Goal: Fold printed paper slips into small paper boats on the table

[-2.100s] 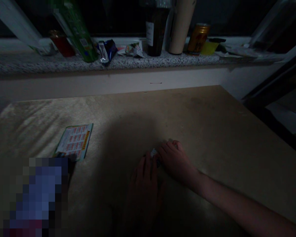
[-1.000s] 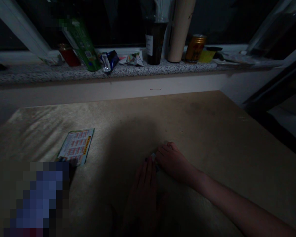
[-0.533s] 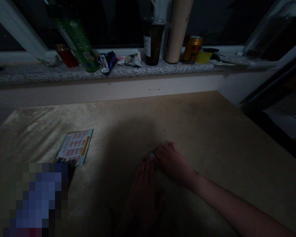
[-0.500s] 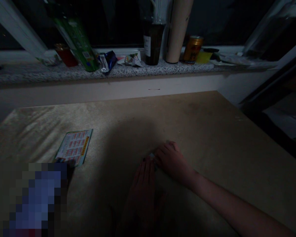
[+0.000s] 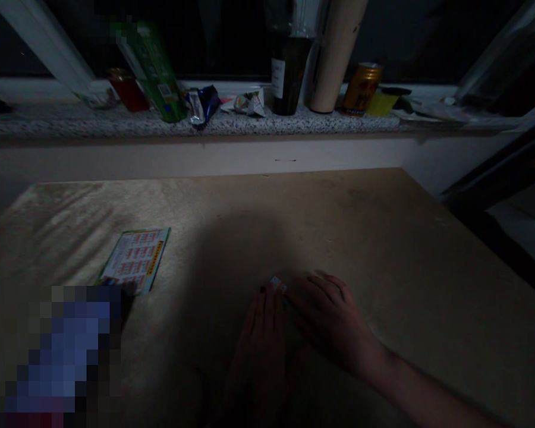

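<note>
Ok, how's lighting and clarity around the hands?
Head view: dim overall, dark shadow over the left hand and the small pale piece, its detail unclear; right hand slightly brighter; head view, left side: paler light on the tabletop by the printed card, lower-left corner pixelated.

The small piece (image 5: 274, 280) looks pale, the table (image 5: 383, 255) tan, the sill (image 5: 236, 124) speckled grey.

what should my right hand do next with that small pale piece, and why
Your right hand might best press the exposed right edge of the small, pale, printed piece: your left hand partly hides it, and the right hand lies close beside that edge, though contact is too dark to judge.
</note>
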`<action>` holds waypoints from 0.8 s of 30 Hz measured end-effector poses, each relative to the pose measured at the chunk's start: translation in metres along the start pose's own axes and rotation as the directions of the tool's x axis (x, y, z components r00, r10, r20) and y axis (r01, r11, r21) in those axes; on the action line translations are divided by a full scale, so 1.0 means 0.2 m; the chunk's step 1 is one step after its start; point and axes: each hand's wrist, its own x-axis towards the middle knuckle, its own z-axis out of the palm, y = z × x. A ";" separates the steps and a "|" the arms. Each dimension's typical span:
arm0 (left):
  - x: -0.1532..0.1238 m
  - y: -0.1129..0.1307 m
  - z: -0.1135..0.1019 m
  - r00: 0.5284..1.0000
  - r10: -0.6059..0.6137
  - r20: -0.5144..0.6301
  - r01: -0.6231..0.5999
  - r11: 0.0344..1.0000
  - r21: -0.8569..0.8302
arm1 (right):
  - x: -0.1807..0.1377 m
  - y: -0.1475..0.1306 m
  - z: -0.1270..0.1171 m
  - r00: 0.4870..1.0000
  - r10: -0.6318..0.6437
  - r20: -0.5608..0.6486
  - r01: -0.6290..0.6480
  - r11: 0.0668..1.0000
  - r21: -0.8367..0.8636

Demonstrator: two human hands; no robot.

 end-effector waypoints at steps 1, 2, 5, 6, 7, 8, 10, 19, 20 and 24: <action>0.00 0.00 0.00 1.000 0.000 0.003 0.000 1.000 -0.001 | 0.00 0.00 0.00 1.000 -0.001 -0.006 0.001 1.000 -0.006; -0.01 0.00 0.00 1.000 -0.001 0.007 0.001 1.000 -0.001 | 0.01 0.01 0.00 1.000 -0.003 -0.009 0.002 1.000 -0.015; -0.01 -0.01 -0.01 1.000 0.017 0.012 -0.017 1.000 -0.012 | 0.02 0.01 -0.01 1.000 -0.008 -0.001 0.008 0.999 -0.048; -0.01 -0.02 -0.01 1.000 0.029 0.011 -0.029 0.999 -0.016 | 0.02 0.01 -0.01 1.000 -0.011 0.007 0.011 0.998 -0.057; -0.01 -0.02 -0.01 0.999 0.036 0.012 -0.036 0.999 -0.016 | 0.02 0.01 -0.01 1.000 -0.013 0.011 0.013 0.998 -0.064; -0.01 -0.02 -0.01 0.999 0.040 0.012 -0.039 0.999 -0.013 | 0.02 0.01 -0.02 1.000 -0.014 0.015 0.015 0.997 -0.070; -0.01 -0.03 -0.01 0.999 0.040 0.013 -0.040 0.999 0.001 | 0.02 0.00 -0.01 0.999 -0.039 0.025 0.041 0.996 -0.079; -0.01 -0.02 0.01 0.999 0.036 -0.017 -0.036 0.999 -0.012 | 0.01 -0.03 0.03 0.981 -0.139 0.133 0.144 0.989 -0.030; -0.01 -0.02 0.01 0.999 0.036 -0.015 -0.037 0.999 -0.021 | 0.01 -0.03 0.02 0.981 -0.136 0.137 0.140 0.990 -0.016; -0.01 -0.05 -0.01 0.999 0.051 0.002 -0.051 0.998 -0.027 | 0.04 -0.01 -0.01 0.980 -0.156 0.127 0.156 0.988 0.009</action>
